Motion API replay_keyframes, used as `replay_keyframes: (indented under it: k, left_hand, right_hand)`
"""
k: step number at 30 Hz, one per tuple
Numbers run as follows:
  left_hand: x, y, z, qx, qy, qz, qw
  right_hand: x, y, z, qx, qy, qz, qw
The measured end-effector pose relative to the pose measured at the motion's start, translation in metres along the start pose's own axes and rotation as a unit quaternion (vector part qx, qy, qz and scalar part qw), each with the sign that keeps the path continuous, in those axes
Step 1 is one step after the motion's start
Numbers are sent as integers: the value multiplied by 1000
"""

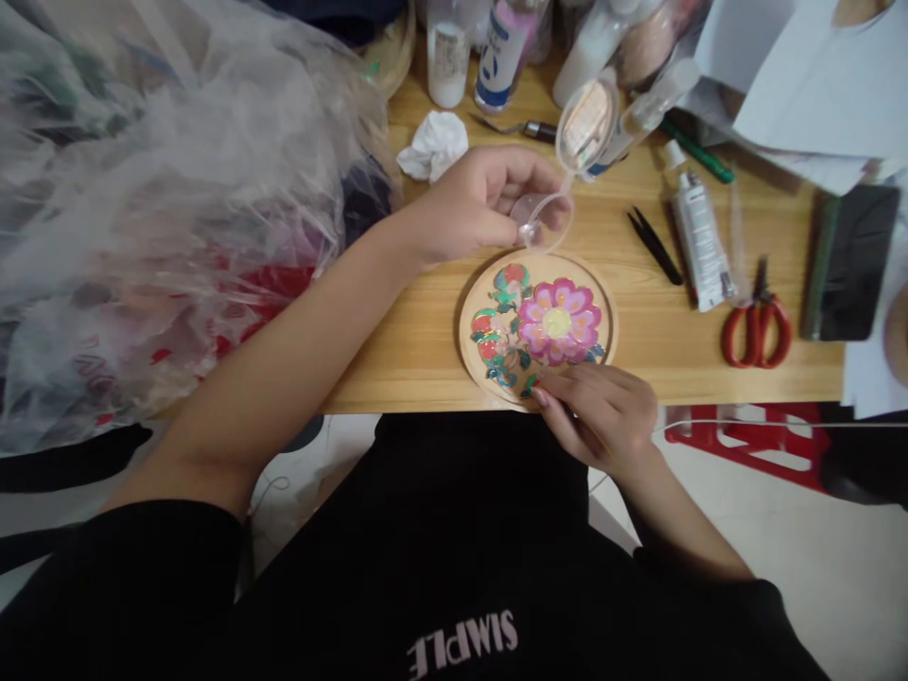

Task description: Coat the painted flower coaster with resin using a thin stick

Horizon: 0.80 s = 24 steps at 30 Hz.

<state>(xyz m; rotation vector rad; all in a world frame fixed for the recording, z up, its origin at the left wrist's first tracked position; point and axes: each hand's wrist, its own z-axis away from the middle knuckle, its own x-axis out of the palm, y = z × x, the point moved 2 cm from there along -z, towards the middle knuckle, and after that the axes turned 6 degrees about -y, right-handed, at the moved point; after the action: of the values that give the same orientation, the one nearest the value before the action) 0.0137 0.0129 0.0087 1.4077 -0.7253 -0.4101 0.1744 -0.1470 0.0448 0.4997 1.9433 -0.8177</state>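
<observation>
A small clear plastic cup [546,225] is tilted in my left hand [493,203], thumb and fingers closed around its side. Its round clear lid [587,128] hangs open beyond it, joined at the rim. Just below the cup lies a round wooden plate [464,326], decorated with a large pink flower [559,322] with a yellow centre. Glossy red and green shapes [489,333] run down the plate's left side. At its lower edge, my right hand [606,409] has its fingers pinched together beside a small green leaf shape; anything between the fingertips is hidden.
Black tweezers [654,246], a white tube [701,236], red-handled scissors [757,326] and a dark phone-like slab [847,260] lie to the right. Behind are crumpled tissue [434,147], a dark-handled palette knife [529,129] and several bottles [505,57]. Plastic bags [177,189] crowd the left.
</observation>
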Motion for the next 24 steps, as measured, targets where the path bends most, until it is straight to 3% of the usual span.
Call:
replay_keyframes:
  k: [10,24]
  left_hand:
    - [4,6,-1,-9,3,42,999]
    - [4,6,0,-28,14,10,999]
  right_hand:
    - [-1,-1,-2,3,0,4,1000]
    - [0,0,-2,-2,3,2,1000]
